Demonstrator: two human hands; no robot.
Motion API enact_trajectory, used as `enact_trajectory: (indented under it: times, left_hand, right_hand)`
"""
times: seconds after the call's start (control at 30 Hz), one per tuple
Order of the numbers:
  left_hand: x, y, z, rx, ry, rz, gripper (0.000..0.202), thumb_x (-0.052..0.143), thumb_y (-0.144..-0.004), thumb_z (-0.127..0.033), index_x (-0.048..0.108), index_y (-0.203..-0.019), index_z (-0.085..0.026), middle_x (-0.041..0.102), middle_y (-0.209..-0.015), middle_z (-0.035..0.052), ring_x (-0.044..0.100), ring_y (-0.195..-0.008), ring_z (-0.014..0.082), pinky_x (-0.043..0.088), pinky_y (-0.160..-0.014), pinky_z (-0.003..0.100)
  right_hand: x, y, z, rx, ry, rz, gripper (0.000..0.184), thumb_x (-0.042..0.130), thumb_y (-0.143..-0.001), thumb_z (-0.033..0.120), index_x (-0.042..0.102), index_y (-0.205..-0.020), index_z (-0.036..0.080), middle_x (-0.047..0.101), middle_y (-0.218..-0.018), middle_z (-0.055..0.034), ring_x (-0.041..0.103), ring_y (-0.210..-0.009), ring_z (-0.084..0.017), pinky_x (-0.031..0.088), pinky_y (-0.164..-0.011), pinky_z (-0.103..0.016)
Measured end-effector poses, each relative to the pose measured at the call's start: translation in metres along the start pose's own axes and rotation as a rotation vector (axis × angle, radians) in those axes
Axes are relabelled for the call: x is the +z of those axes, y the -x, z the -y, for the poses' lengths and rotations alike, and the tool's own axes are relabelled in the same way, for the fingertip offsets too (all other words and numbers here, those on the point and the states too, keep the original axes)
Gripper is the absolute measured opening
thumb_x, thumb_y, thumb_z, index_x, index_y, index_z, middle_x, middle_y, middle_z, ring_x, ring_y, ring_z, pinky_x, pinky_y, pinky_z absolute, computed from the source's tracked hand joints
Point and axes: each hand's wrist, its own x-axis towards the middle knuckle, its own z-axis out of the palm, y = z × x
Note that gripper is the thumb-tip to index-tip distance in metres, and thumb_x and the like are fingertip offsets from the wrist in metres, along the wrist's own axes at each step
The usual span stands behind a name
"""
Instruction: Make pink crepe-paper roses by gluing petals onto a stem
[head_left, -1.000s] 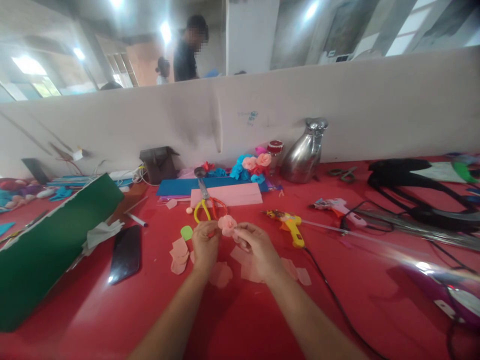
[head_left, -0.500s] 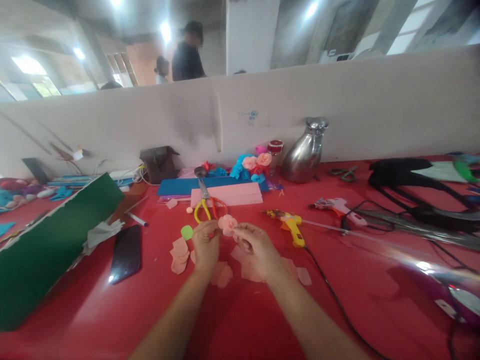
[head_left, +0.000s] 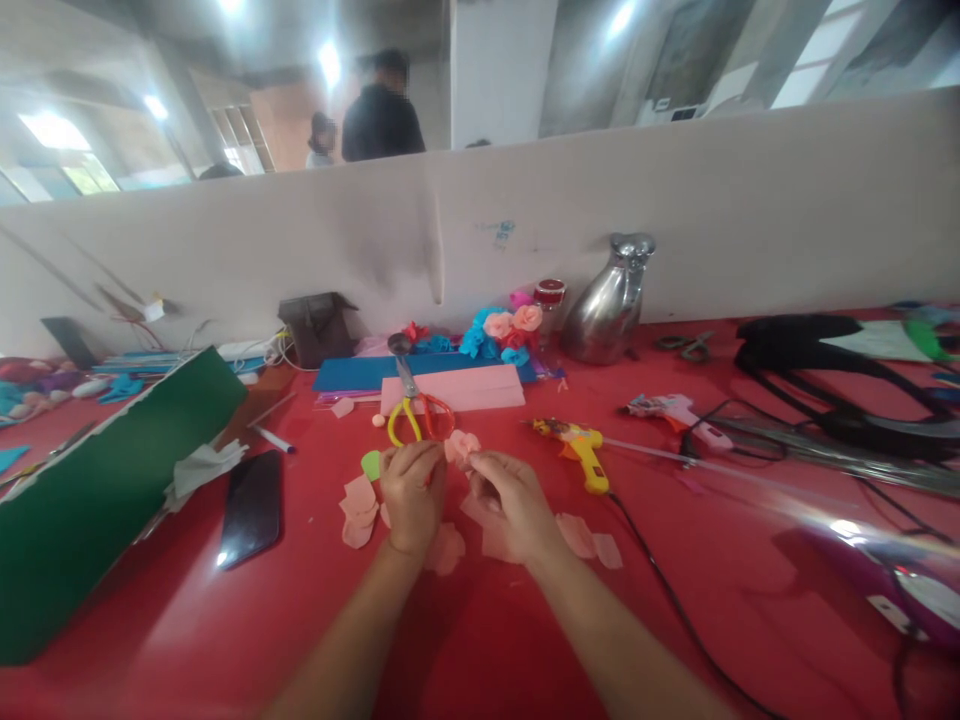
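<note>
A small pink paper flower (head_left: 461,446) is held up over the red table, between my two hands. My right hand (head_left: 510,490) pinches it from the right with thumb and forefinger. On the other side, my left hand (head_left: 411,490) is closed with its fingertips at the flower's left edge; the exact grip there is hidden. Scissors (head_left: 406,405) with yellow and red handles lie just beyond my hands. Pink paper petals (head_left: 360,510) and a green paper piece (head_left: 371,464) rest left of my left hand. More pink petals (head_left: 576,535) lie beneath and beside my right wrist.
A yellow glue gun (head_left: 589,460) with a black cord lies to the right, a pink glue gun (head_left: 679,412) beyond it. Behind are folded pink paper (head_left: 480,388), finished paper flowers (head_left: 499,330) and a metal jug (head_left: 609,300). A phone (head_left: 253,505) and a green board (head_left: 112,500) are at left.
The flower has shifted slightly right and tilted. My left hand has rolled so its back shows more, with its fingers curled tighter. My right hand stays almost in place.
</note>
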Motion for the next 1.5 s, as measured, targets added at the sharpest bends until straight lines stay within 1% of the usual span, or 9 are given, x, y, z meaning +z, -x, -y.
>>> enact_trajectory:
  times: [0.2, 0.33, 0.6, 0.73, 0.83, 0.93, 1.13, 1.4, 1.5]
  left_hand:
    - [-0.001, 0.000, 0.004, 0.065, -0.022, 0.013, 0.012, 0.056, -0.078, -0.017, 0.067, -0.080, -0.021, 0.070, -0.080, 0.0027, 0.061, -0.072, 0.0146, 0.035, -0.073, 0.031]
    - [0.000, 0.001, 0.008, 0.081, -0.041, 0.006, 0.014, 0.055, -0.079, -0.018, 0.068, -0.082, -0.022, 0.071, -0.081, 0.0029, 0.062, -0.072, 0.0149, 0.034, -0.075, 0.032]
    - [-0.002, -0.001, 0.007, 0.105, -0.070, 0.010, 0.013, 0.058, -0.078, -0.016, 0.067, -0.083, -0.022, 0.071, -0.082, 0.0018, 0.063, -0.074, 0.0139, 0.035, -0.076, 0.031]
    - [-0.001, 0.000, 0.006, 0.021, 0.000, 0.013, 0.011, 0.056, -0.078, -0.016, 0.067, -0.079, -0.020, 0.070, -0.079, 0.0031, 0.062, -0.073, 0.0142, 0.039, -0.074, 0.031]
    - [0.002, 0.001, 0.004, -0.101, 0.087, 0.033, 0.012, 0.055, -0.078, -0.016, 0.066, -0.075, -0.018, 0.068, -0.077, 0.0042, 0.061, -0.073, 0.0151, 0.043, -0.071, 0.030]
    - [0.004, 0.002, 0.002, -0.193, 0.172, 0.049, 0.012, 0.055, -0.077, -0.016, 0.066, -0.075, -0.017, 0.067, -0.078, 0.0050, 0.060, -0.073, 0.0155, 0.046, -0.070, 0.030]
    - [0.004, 0.001, -0.001, -0.293, 0.281, 0.033, 0.010, 0.056, -0.075, -0.017, 0.066, -0.071, -0.017, 0.066, -0.074, 0.0042, 0.060, -0.070, 0.0147, 0.047, -0.067, 0.027]
    - [0.003, -0.001, -0.005, -0.437, 0.429, 0.096, 0.007, 0.059, -0.072, -0.019, 0.065, -0.067, -0.017, 0.064, -0.073, 0.0034, 0.059, -0.070, 0.0150, 0.046, -0.066, 0.027]
    - [0.003, -0.002, -0.005, -0.458, 0.456, 0.111, 0.007, 0.059, -0.072, -0.020, 0.065, -0.068, -0.017, 0.064, -0.073, 0.0034, 0.059, -0.070, 0.0149, 0.046, -0.067, 0.027]
  right_hand:
    - [0.002, 0.000, 0.002, -0.037, 0.003, -0.010, 0.027, 0.066, -0.064, 0.040, 0.053, -0.057, 0.018, 0.042, -0.049, 0.0049, 0.031, -0.046, -0.007, 0.018, -0.045, -0.024]
    - [0.002, -0.002, 0.000, -0.047, 0.027, -0.045, 0.025, 0.069, -0.061, 0.037, 0.053, -0.058, 0.018, 0.041, -0.052, 0.0048, 0.032, -0.048, -0.008, 0.021, -0.046, -0.024]
    - [0.000, -0.003, -0.004, -0.044, 0.073, -0.076, 0.024, 0.065, -0.066, 0.034, 0.051, -0.056, 0.018, 0.039, -0.050, 0.0055, 0.031, -0.049, -0.008, 0.021, -0.047, -0.025]
    - [0.000, -0.002, -0.001, 0.017, -0.103, -0.002, 0.020, 0.063, -0.064, 0.030, 0.049, -0.056, 0.018, 0.039, -0.047, 0.0066, 0.028, -0.045, -0.007, 0.017, -0.045, -0.025]
    - [0.000, -0.003, -0.003, 0.110, -0.279, 0.071, 0.018, 0.060, -0.066, 0.028, 0.047, -0.058, 0.019, 0.037, -0.046, 0.0081, 0.021, -0.041, -0.005, 0.011, -0.042, -0.024]
    - [0.001, -0.004, -0.005, 0.165, -0.378, 0.116, 0.018, 0.058, -0.067, 0.026, 0.045, -0.059, 0.019, 0.037, -0.047, 0.0084, 0.019, -0.040, -0.005, 0.010, -0.041, -0.023]
    - [0.003, -0.002, -0.006, 0.104, -0.306, 0.125, 0.021, 0.061, -0.066, 0.028, 0.044, -0.057, 0.019, 0.038, -0.048, 0.0076, 0.024, -0.042, -0.005, 0.014, -0.042, -0.023]
    - [0.004, -0.001, -0.004, 0.072, -0.313, 0.120, 0.019, 0.063, -0.066, 0.026, 0.048, -0.057, 0.018, 0.039, -0.048, 0.0072, 0.026, -0.043, -0.006, 0.016, -0.043, -0.023]
    - [0.004, 0.000, -0.005, 0.082, -0.312, 0.125, 0.019, 0.063, -0.066, 0.026, 0.049, -0.056, 0.018, 0.040, -0.048, 0.0067, 0.026, -0.043, -0.006, 0.016, -0.043, -0.024]
